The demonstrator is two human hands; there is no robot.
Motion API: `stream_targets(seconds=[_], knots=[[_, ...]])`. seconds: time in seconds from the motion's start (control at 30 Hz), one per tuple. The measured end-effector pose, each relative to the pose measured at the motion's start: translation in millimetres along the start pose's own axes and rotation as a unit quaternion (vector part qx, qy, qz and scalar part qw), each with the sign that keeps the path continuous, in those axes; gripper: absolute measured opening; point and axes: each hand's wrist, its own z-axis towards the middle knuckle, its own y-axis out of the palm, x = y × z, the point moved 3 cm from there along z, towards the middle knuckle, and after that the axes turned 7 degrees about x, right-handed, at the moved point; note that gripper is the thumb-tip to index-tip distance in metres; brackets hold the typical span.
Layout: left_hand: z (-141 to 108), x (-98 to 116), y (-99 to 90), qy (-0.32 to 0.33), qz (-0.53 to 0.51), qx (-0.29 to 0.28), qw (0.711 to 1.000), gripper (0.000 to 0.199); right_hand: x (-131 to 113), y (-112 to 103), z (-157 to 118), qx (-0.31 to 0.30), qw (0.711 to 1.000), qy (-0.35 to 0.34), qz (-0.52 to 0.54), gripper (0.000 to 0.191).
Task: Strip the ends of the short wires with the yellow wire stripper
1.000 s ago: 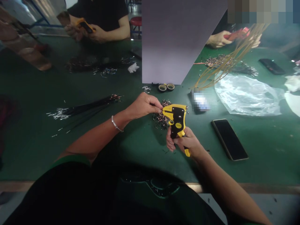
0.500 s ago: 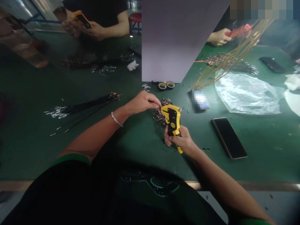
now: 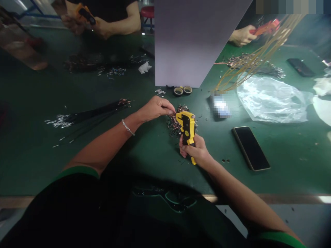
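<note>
Yellow-and-black wire strippers (image 3: 186, 129) stand upright, gripped in the right hand (image 3: 192, 148), just above a heap of copper wire scraps (image 3: 173, 125) on the green bench (image 3: 38, 165). The left hand (image 3: 156, 108) pinches at the strippers' nose; whatever it holds is too fine to make out.

The dark green bench (image 3: 51, 165) carries a tangled heap of copper wire scraps (image 3: 176, 125), a long bundle of black wires (image 3: 88, 117), a crumpled clear plastic bag (image 3: 271, 100) and a black smartphone (image 3: 250, 148).

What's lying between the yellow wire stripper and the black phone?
The head view shows two small dark scraps on the green tabletop between the yellow wire stripper and the black phone.
</note>
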Motion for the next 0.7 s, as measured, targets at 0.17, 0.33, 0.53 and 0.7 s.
stream_targets(seconds=[0.17, 0.33, 0.53, 0.7], knots=[[2.0, -2.5, 1.9, -0.003, 0.008, 0.009, 1.0, 0.01, 1.2, -0.1, 1.4, 0.01, 1.0, 0.005, -0.004, 0.023], [4.2, -7.3, 3.3, 0.02, 0.021, 0.015, 0.999, 0.01, 2.1, 0.6, 2.5, 0.015, 1.0, 0.011, 0.011, 0.023], [6.6, -11.0, 4.8, 0.045, 0.065, 0.012, 0.997, 0.011, 0.1, 2.7, 5.1, 0.029, 0.999, 0.011, 0.031, 0.023], [7.2, -10.5, 4.4, 0.047, 0.093, 0.017, 0.994, 0.011, 2.9, 2.9, 8.1, 0.037, 0.999, -0.001, 0.028, 0.021]])
